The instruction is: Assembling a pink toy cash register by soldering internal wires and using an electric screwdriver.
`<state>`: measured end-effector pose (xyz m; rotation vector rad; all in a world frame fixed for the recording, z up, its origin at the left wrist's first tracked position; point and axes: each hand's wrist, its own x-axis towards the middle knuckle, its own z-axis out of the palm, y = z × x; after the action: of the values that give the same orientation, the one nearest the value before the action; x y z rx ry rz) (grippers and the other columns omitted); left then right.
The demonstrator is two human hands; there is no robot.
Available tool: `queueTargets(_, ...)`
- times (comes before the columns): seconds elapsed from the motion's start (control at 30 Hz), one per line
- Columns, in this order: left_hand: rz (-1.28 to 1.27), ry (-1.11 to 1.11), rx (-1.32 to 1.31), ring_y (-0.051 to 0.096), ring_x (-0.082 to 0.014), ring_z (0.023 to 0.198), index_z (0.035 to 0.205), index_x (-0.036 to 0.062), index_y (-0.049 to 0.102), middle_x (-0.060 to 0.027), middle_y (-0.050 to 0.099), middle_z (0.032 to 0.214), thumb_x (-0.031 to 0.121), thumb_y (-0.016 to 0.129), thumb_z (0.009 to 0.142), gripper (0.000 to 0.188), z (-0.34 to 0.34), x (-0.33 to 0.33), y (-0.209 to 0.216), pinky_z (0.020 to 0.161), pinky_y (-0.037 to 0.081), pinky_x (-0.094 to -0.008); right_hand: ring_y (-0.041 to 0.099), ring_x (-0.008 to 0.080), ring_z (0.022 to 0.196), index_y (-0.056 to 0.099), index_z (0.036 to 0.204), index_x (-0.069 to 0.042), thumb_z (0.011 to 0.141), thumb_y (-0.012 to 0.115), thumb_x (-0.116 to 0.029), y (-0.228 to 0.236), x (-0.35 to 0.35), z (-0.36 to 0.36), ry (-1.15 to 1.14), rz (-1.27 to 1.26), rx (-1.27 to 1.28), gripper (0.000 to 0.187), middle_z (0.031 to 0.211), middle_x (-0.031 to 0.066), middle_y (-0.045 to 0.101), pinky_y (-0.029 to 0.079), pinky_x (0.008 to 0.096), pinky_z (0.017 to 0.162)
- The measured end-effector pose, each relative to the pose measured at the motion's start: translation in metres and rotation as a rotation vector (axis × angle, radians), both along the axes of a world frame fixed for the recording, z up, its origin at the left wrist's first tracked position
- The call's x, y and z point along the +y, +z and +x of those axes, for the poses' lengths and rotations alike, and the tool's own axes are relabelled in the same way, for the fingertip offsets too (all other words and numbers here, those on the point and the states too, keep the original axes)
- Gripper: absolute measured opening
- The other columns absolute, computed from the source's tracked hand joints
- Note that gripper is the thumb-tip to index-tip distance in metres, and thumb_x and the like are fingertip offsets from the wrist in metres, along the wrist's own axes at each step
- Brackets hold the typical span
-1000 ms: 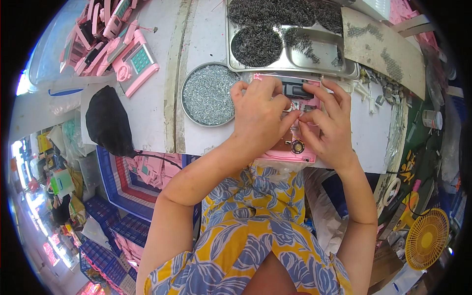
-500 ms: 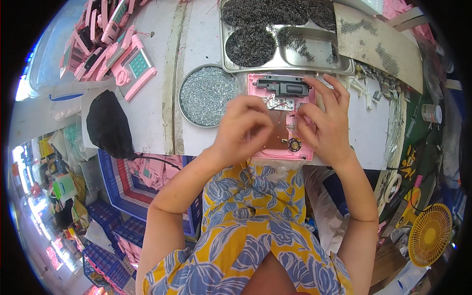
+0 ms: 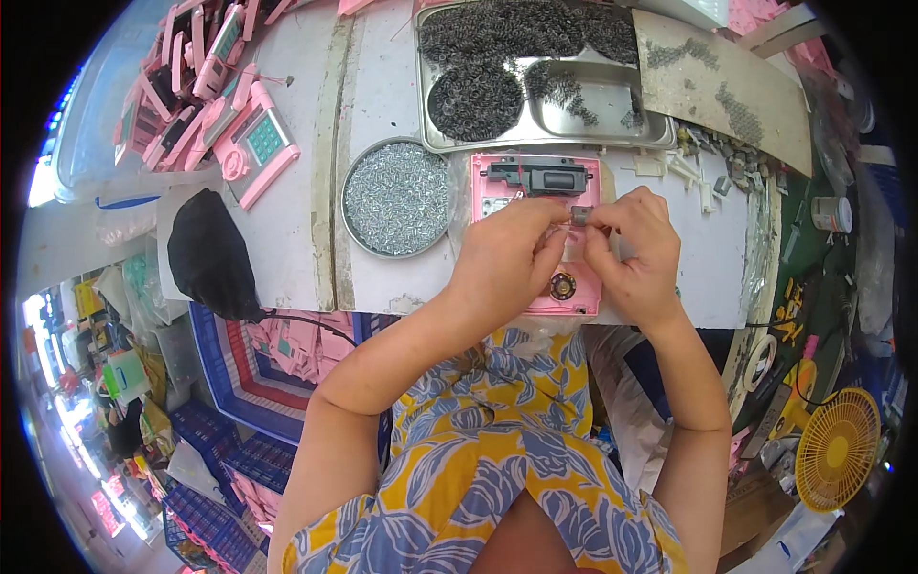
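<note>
A pink plastic case (image 3: 486,168) lies on the table in front of me. Across its far end runs a black mechanism (image 3: 557,180); a round speaker-like part (image 3: 563,286) sits near its close end. Over the case's right side, a small grey cylindrical part (image 3: 579,216) sits between the fingertips of both hands. My left hand (image 3: 512,251) is closed in a pinch at the part's left side, covering the case's middle. My right hand (image 3: 635,251) pinches it from the right with curled fingers. Some thin wires show near the fingertips.
A round dish of small silver metal pieces (image 3: 396,198) stands left of the case. Behind are a metal tray (image 3: 612,96) of dark springs and a board (image 3: 722,86). Pink devices (image 3: 260,143) pile up far left, near a black-covered object (image 3: 210,253). A yellow fan (image 3: 838,450) stands right.
My left hand has moved right and my right hand's raised fingers have curled in, so both meet at the small grey part. The table items have shifted slightly left in view.
</note>
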<state>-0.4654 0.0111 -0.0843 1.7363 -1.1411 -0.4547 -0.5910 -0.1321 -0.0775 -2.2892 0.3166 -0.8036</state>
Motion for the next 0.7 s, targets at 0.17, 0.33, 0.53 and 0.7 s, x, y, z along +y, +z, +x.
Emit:
queueTargets(0.17, 0.017, -0.01, -0.129, 0.066, -0.019, 0.069, 0.106, -0.0012, 0.071, -0.0122, 0.068, 0.092, 0.005, 0.07, 0.088, 0.019, 0.004, -0.007, 0.005, 0.06, 0.053, -0.0307, 0.059, 0.0212, 0.075, 0.07, 0.089, -0.006, 0.077, 0.073, -0.003, 0.004, -0.012, -0.012, -0.051, 0.224, 0.064, 0.013, 0.079, 0.0041, 0.067, 0.046, 0.0331, 0.072)
queueTargets(0.33, 0.041, 0.002, -0.204, 0.063, -0.0174, 0.066, 0.101, -0.0002, 0.071, -0.0099, 0.065, 0.089, 0.005, 0.071, 0.088, 0.014, -0.008, -0.014, 0.006, 0.058, 0.051, -0.0296, 0.06, 0.0201, 0.073, 0.072, 0.09, -0.004, 0.077, 0.076, -0.002, 0.009, -0.014, -0.02, 0.009, 0.192, 0.053, 0.014, 0.081, 0.007, 0.068, 0.049, 0.0308, 0.064)
queueTargets(0.53, -0.057, -0.027, 0.084, 0.06, -0.0082, 0.066, 0.102, -0.0004, 0.068, -0.0053, 0.067, 0.089, 0.002, 0.069, 0.091, 0.011, -0.009, -0.011, 0.007, 0.058, 0.049, -0.0241, 0.061, 0.0199, 0.07, 0.073, 0.09, -0.004, 0.076, 0.078, -0.002, 0.011, -0.014, -0.026, 0.047, 0.172, 0.05, 0.015, 0.081, 0.0072, 0.069, 0.049, 0.0312, 0.062)
queueTargets(0.7, 0.05, -0.075, 0.238, 0.059, -0.0034, 0.067, 0.105, -0.0007, 0.066, -0.0022, 0.068, 0.084, 0.002, 0.066, 0.095, 0.011, -0.014, -0.009, 0.016, 0.058, 0.047, -0.0201, 0.062, 0.0208, 0.074, 0.074, 0.092, -0.005, 0.078, 0.077, -0.004, 0.011, -0.014, -0.021, 0.099, 0.195, -0.009, 0.015, 0.08, 0.0067, 0.069, 0.05, 0.0322, 0.066)
